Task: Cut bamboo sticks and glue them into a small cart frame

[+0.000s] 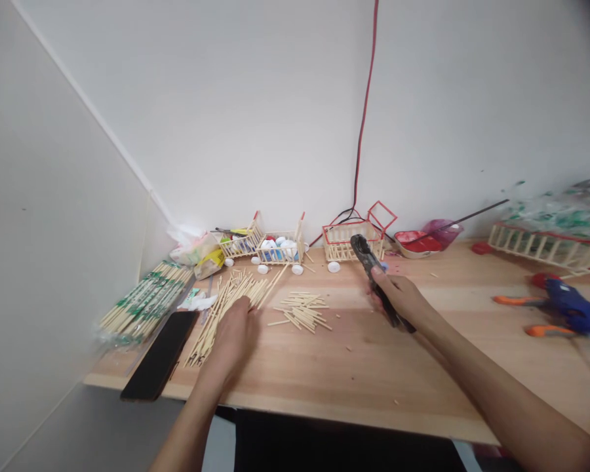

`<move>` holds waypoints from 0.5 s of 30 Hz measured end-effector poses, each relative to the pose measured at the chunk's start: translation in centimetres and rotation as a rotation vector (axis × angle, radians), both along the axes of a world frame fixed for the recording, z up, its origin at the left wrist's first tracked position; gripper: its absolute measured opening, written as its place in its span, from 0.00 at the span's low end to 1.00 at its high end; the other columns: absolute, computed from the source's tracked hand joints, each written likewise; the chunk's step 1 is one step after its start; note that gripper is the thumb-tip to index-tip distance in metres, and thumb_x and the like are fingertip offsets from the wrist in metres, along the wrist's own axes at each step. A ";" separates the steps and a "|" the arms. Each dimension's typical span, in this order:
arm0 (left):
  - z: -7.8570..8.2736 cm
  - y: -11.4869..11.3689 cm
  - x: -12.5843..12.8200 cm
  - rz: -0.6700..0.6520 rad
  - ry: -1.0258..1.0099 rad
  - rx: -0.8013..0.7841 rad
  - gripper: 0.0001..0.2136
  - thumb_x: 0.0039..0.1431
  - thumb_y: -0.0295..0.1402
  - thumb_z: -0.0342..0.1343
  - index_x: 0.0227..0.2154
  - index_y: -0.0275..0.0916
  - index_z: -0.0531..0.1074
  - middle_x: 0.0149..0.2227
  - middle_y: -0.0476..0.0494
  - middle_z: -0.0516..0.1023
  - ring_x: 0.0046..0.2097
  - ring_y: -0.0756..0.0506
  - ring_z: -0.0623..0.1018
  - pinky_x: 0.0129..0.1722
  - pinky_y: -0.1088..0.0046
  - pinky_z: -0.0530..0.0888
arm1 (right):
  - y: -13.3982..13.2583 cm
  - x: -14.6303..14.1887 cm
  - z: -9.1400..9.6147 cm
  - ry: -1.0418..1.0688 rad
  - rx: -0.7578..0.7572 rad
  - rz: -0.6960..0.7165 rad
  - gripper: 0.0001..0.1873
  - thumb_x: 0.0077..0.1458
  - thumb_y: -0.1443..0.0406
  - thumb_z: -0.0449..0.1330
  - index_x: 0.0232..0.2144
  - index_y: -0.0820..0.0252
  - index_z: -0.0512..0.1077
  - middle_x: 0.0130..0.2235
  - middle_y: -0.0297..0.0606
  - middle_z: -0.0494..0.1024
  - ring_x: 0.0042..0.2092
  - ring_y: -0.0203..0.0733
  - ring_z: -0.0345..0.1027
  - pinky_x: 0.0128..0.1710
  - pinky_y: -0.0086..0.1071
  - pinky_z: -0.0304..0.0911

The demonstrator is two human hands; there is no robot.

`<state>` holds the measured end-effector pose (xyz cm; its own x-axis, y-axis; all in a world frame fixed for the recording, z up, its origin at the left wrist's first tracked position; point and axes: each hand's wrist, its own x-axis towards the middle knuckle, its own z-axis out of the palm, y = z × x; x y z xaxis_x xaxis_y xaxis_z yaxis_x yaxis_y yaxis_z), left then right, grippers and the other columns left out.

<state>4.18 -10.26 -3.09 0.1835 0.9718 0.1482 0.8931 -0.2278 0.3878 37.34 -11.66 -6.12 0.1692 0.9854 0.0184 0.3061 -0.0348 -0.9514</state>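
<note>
My left hand [233, 331] reaches down onto a loose pile of thin wooden sticks [221, 311] at the left of the table. Its fingers are curled in among the sticks, and the fingertips are hidden. Over the table's middle, my right hand [398, 298] is closed round black pliers [366, 255], head pointing up and away. Between the hands lies a heap of short cut sticks [305, 311], touched by neither. Behind the pliers stands a small stick-built cart [341, 244] with a red rim and white wheels.
Two filled stick carts [280, 252] stand near the wall. At left are packaged sticks [150, 298] and a black slab [160, 357]. To the right are a dish of red paint [417, 244], a blue glue gun [573, 305] and a larger cart [535, 246] holding plastic bags.
</note>
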 end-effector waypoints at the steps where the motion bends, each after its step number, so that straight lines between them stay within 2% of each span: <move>1: 0.4 0.0 0.3 -0.057 -0.123 -0.026 0.09 0.61 0.34 0.45 0.25 0.39 0.58 0.26 0.49 0.66 0.31 0.47 0.67 0.31 0.71 0.60 | -0.1 -0.1 0.1 -0.008 0.006 -0.001 0.33 0.54 0.39 0.47 0.26 0.62 0.70 0.18 0.33 0.66 0.18 0.35 0.60 0.18 0.28 0.55; 3: 1.1 0.0 1.8 -0.216 -0.380 -0.187 0.12 0.60 0.39 0.48 0.24 0.39 0.58 0.24 0.53 0.60 0.28 0.50 0.63 0.29 0.74 0.58 | -0.2 -0.5 0.3 -0.027 0.018 -0.005 0.32 0.53 0.39 0.50 0.30 0.62 0.71 0.18 0.32 0.65 0.19 0.35 0.60 0.18 0.29 0.56; 5: 1.6 0.1 4.2 -0.377 -0.638 -0.464 0.14 0.58 0.44 0.50 0.27 0.39 0.59 0.23 0.55 0.55 0.25 0.53 0.58 0.26 0.75 0.55 | -0.5 -1.0 0.8 -0.062 0.046 0.006 0.30 0.52 0.41 0.53 0.32 0.63 0.72 0.18 0.31 0.64 0.20 0.36 0.60 0.20 0.29 0.56; 8: 1.7 0.1 8.7 -0.524 -0.853 -0.771 0.19 0.52 0.49 0.57 0.28 0.38 0.59 0.23 0.56 0.55 0.24 0.55 0.54 0.25 0.77 0.52 | -0.9 -1.7 1.6 -0.099 0.144 0.073 0.27 0.53 0.45 0.54 0.34 0.64 0.72 0.20 0.31 0.65 0.24 0.38 0.62 0.25 0.31 0.59; 12: 1.3 0.1 13.6 -0.629 -0.923 -0.899 0.22 0.48 0.49 0.61 0.25 0.38 0.57 0.22 0.58 0.52 0.23 0.56 0.51 0.24 0.77 0.50 | -1.0 -1.7 1.8 -0.082 0.250 0.026 0.22 0.52 0.47 0.56 0.30 0.61 0.69 0.27 0.35 0.70 0.31 0.40 0.65 0.32 0.33 0.62; 15: 0.7 0.0 15.4 -0.619 -0.957 -0.941 0.22 0.48 0.49 0.62 0.26 0.38 0.58 0.22 0.58 0.51 0.23 0.56 0.52 0.23 0.78 0.49 | -1.0 -1.3 1.5 -0.012 0.226 -0.043 0.20 0.50 0.48 0.59 0.28 0.61 0.67 0.27 0.35 0.70 0.30 0.39 0.64 0.31 0.32 0.61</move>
<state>19.54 -10.26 -2.44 0.7936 0.5822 -0.1767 0.0746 0.1951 0.9779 36.06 -12.61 -4.66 0.2096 0.9480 0.2397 0.3203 0.1650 -0.9328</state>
